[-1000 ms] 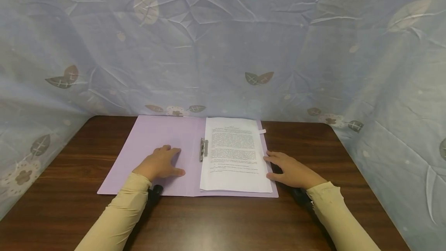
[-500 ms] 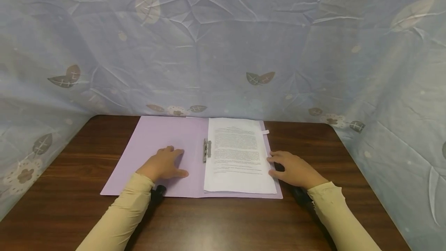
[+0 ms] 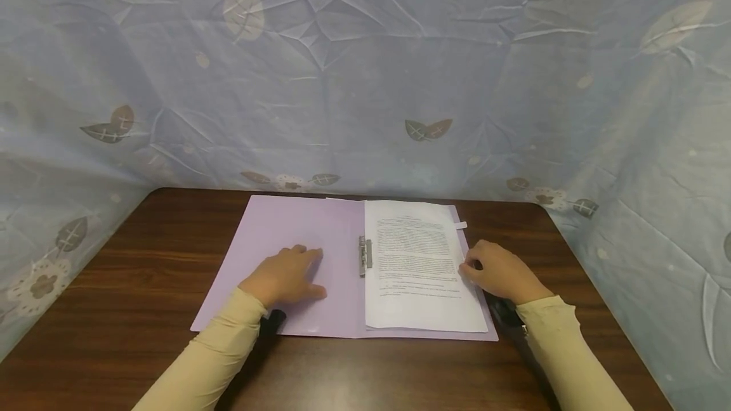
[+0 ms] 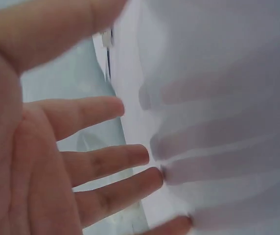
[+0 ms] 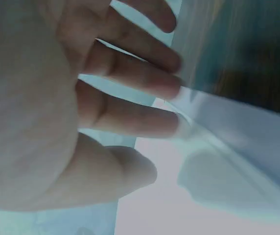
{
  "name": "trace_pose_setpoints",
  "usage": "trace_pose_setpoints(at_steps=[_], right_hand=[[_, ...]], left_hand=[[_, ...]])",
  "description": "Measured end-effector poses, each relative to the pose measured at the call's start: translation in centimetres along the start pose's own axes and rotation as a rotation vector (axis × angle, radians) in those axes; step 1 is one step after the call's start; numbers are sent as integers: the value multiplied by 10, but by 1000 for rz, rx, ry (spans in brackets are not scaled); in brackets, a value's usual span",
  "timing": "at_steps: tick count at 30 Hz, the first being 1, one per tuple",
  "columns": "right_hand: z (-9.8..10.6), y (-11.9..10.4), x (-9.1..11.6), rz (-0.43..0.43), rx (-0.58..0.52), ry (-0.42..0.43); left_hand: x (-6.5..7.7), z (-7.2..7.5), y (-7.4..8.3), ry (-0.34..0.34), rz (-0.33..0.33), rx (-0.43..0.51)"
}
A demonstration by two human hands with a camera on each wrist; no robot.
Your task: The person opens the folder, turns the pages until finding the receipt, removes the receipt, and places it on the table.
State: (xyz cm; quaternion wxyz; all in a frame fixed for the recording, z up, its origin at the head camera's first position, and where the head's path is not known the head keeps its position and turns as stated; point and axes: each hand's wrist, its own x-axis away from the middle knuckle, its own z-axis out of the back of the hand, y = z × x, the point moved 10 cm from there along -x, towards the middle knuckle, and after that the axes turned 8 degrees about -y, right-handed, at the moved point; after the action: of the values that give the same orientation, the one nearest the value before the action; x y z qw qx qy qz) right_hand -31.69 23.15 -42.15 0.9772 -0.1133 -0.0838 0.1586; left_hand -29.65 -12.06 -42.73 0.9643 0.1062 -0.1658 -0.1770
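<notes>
An opened lilac folder [image 3: 337, 227] lies flat on the table. On its right half sits a stack of printed paper [image 3: 422, 313], beside a metal clip [image 3: 362, 256] near the spine. My left hand [image 3: 285, 276] rests on the folder's left cover, fingers spread; in the left wrist view, the fingertips [image 4: 154, 178] touch the smooth lilac surface. At the right edge of the pages is my right hand [image 3: 502, 270]. Its thumb [image 5: 135, 171] and fingers stand apart in the right wrist view, fingertips by the paper's edge, pinching nothing.
The dark wood table [image 3: 143, 284] extends around the folder. Behind and at both sides hangs a pale blue patterned cloth [image 3: 365, 81]. A small white tab [image 3: 460, 225] sticks out past the folder's right edge. Dark straps [image 3: 273, 322] show under the wrists.
The folder with its pages has slid to the right and slightly nearer to me. My left hand has moved right along with it. My right hand has shifted slightly right, its fingers more bent.
</notes>
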Motion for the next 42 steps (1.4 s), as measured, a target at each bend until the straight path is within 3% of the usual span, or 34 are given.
trace_pose_setpoints(at_steps=[6, 12, 17, 22, 29, 42], right_hand=[[-13, -17, -2, 105, -59, -70], [-26, -22, -3, 113, -90, -145], [-28, -20, -2, 107, -81, -146], [-28, -20, -2, 111, -73, -150], [-20, -17, -2, 125, -92, -116], [-10, 6, 4, 114, -95, -114]], left_hand=[[1, 14, -20, 64, 28, -9], [3, 8, -47, -11, 106, 29], [4, 5, -56, -72, 108, 63], [3, 1, -58, -111, 99, 121], [0, 1, -58, -112, 74, 112], [0, -8, -23, -99, 27, 79]])
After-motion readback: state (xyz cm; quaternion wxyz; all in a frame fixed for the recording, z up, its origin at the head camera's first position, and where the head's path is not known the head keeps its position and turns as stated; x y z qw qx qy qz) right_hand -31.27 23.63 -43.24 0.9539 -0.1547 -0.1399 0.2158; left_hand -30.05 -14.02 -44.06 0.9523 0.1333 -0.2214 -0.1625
